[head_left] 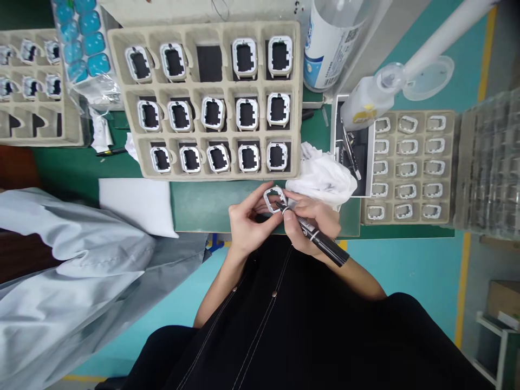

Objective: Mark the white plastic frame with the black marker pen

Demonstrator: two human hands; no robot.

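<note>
My left hand (248, 225) pinches a small white rectangular frame (273, 198) just past the near edge of the green table. My right hand (314, 223) grips a black marker pen (314, 235) whose tip touches the frame. Straight ahead lies a beige pulp tray (296, 103) with three rows of white frames on black inserts; one pocket in its top row has no frame.
A crumpled white cloth (323, 176) lies by my right hand. Right of it is a second pulp tray (449, 168) of white frames, a clear squeeze bottle (371, 100) and stacked clear trays (489, 168). A person's grey sleeve (73, 254) fills the left. Blue parts (83, 35) lie far left.
</note>
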